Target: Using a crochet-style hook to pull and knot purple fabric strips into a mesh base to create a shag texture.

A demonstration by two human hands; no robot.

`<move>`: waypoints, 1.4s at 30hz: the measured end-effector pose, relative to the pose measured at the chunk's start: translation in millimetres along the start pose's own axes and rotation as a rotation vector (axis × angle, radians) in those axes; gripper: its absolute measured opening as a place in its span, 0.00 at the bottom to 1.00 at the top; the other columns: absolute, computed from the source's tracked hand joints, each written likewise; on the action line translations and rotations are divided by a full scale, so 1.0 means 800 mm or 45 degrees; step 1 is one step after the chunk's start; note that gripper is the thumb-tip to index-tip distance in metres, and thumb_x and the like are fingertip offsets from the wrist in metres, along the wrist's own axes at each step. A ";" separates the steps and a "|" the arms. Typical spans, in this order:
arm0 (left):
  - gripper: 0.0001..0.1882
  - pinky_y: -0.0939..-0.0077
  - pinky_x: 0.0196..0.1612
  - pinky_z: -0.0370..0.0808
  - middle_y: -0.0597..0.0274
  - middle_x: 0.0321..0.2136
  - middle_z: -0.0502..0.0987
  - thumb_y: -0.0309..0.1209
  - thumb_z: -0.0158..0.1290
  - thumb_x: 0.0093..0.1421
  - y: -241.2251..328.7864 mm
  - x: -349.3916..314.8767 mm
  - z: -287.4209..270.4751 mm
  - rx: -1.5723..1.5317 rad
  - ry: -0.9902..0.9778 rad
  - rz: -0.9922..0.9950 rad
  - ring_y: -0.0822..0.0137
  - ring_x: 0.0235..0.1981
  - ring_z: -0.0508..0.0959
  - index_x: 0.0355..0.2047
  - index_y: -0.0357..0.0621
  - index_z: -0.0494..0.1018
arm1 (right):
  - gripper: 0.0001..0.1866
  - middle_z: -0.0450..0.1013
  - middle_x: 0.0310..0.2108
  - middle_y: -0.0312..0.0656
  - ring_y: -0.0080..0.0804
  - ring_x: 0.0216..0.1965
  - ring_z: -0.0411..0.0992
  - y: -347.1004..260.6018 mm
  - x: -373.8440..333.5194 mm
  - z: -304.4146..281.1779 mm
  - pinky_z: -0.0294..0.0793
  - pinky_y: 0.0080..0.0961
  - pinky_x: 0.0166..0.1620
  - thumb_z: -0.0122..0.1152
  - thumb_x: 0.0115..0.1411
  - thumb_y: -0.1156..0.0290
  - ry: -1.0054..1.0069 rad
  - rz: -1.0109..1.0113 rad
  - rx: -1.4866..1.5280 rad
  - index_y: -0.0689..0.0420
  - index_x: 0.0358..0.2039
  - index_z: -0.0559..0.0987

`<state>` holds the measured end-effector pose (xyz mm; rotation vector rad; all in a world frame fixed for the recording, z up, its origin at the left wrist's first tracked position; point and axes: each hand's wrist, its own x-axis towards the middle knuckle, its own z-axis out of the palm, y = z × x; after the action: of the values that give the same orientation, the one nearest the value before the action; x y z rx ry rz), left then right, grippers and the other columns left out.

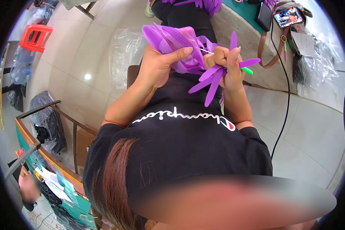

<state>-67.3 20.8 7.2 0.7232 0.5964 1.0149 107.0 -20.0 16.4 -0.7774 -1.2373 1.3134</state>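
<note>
My left hand (153, 67) is closed around a bundle of purple straps (176, 40), its thumb pressed on top. Some of the straps look glossy and lighter. In my right hand (230, 73) is a thin-shafted tool (247, 71); its green end sticks out by the palm and its metal shaft points toward the bundle. Several purple strips (214, 82) with rounded ends fan out from the same fist. My fingers hide most of the tool, and I cannot make out its tip. Both hands are over my lap.
To the right stands a table with a phone (288, 17), a black case (263, 17) and a brown strap (270, 57). A black cable (285, 99) hangs to the floor. At left are a red stool (35, 38), bagged goods (46, 119) and a person (28, 188) at another table.
</note>
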 end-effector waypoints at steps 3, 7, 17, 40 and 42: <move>0.19 0.75 0.41 0.75 0.58 0.35 0.78 0.20 0.60 0.50 -0.001 0.001 0.000 0.016 -0.008 0.046 0.69 0.36 0.78 0.43 0.35 0.72 | 0.29 0.47 0.12 0.30 0.21 0.16 0.45 -0.001 0.001 0.005 0.44 0.22 0.21 0.27 0.64 0.39 0.021 0.037 -0.032 0.49 0.16 0.52; 0.19 0.75 0.40 0.75 0.58 0.34 0.78 0.20 0.60 0.50 -0.002 0.001 -0.001 0.024 -0.006 0.065 0.69 0.35 0.78 0.43 0.35 0.72 | 0.29 0.47 0.13 0.30 0.21 0.17 0.45 0.000 0.002 0.006 0.45 0.23 0.21 0.27 0.64 0.39 0.052 0.060 -0.084 0.49 0.15 0.51; 0.19 0.76 0.40 0.75 0.61 0.33 0.78 0.23 0.62 0.49 0.006 0.002 -0.013 0.174 -0.105 -0.119 0.71 0.34 0.78 0.43 0.35 0.73 | 0.23 0.63 0.18 0.31 0.19 0.23 0.61 -0.003 0.026 -0.032 0.57 0.19 0.27 0.44 0.66 0.53 0.536 -0.195 -0.984 0.57 0.20 0.68; 0.07 0.81 0.26 0.73 0.63 0.22 0.76 0.28 0.57 0.56 -0.013 0.016 0.004 0.057 0.127 0.118 0.74 0.21 0.75 0.30 0.37 0.72 | 0.24 0.59 0.12 0.39 0.34 0.13 0.60 0.007 0.013 0.003 0.56 0.29 0.17 0.51 0.61 0.59 -0.238 -0.643 -1.001 0.59 0.12 0.64; 0.07 0.82 0.26 0.73 0.63 0.22 0.76 0.28 0.57 0.57 -0.011 0.012 0.006 0.127 0.153 0.148 0.75 0.21 0.75 0.30 0.37 0.72 | 0.23 0.59 0.12 0.39 0.35 0.13 0.60 0.011 0.013 0.005 0.56 0.30 0.17 0.51 0.61 0.61 -0.250 -0.659 -1.026 0.59 0.13 0.64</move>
<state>-55.0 25.4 2.3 0.7954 0.7197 1.1481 99.2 -9.4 11.0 -0.7973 -2.0063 0.4473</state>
